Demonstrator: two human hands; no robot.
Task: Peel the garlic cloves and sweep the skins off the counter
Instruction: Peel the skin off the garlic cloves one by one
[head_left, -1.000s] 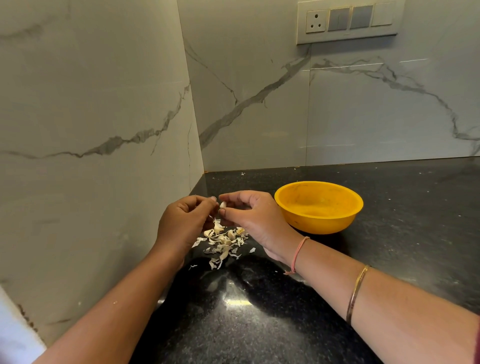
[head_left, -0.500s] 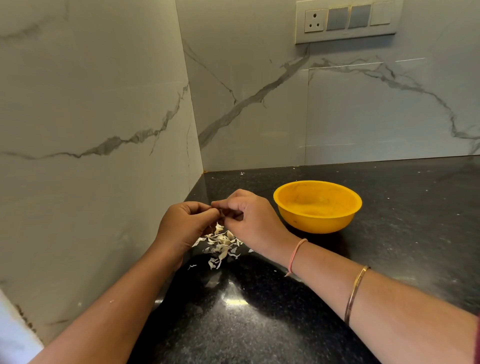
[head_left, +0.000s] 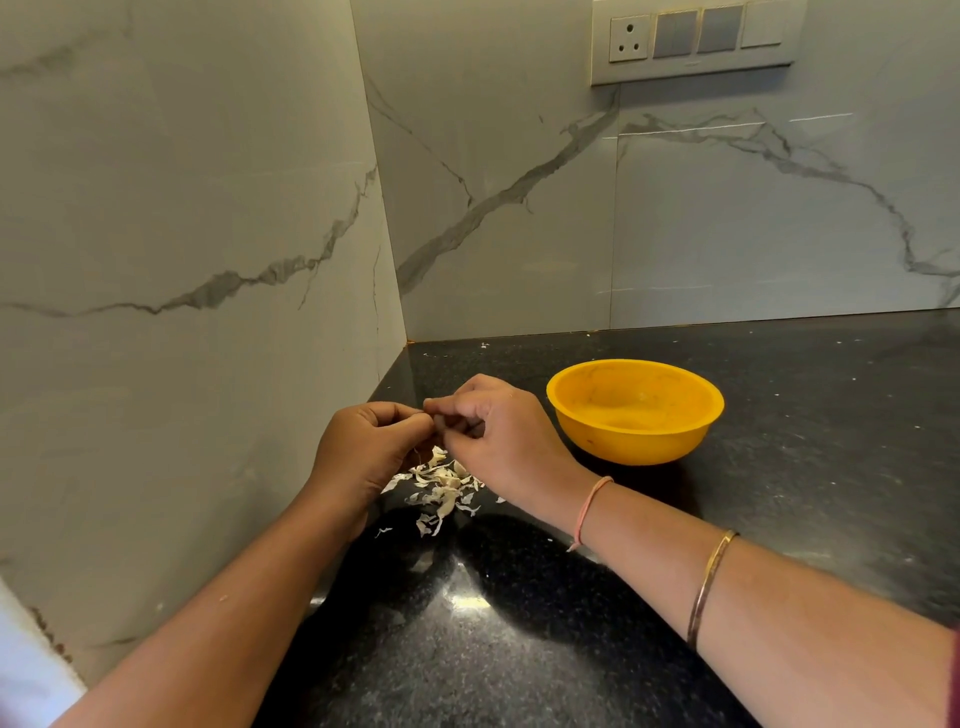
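1. Both hands met just left of the yellow bowl (head_left: 634, 444), raised a little above the black worktop (head_left: 779, 467). The left hand (head_left: 371, 447) was curled, its thumb and forefinger pinched together. The right hand (head_left: 498, 431) pinched against it from the bowl's side.
2. What they gripped was hidden by the fingertips. Going by the task, I judged it a garlic clove, held fast by one hand while the other picked at its skin.
3. The hands worked directly over a heap of pale skins (head_left: 441, 486) lying left of the bowl and nearer the person. Holding the clove there probably let peelings drop onto one heap, which would make the sweep easier.
4. The bowl stood mouth up, close beside the right hand, likely so that a peeled clove needed only a short reach. No cloves could be made out inside it.
5. Left of the bowl, beyond the heap, rose a marble wall (head_left: 182, 260). A switch plate (head_left: 696, 39) sat high above the bowl. A few stray flecks lay behind the bowl, by the corner.
6. Wall and bowl hemmed the heap on two sides, so sweeping looked easiest toward the person. The right wrist, with a thread band (head_left: 589, 512) and a bangle (head_left: 709, 587), crossed in front of the bowl.
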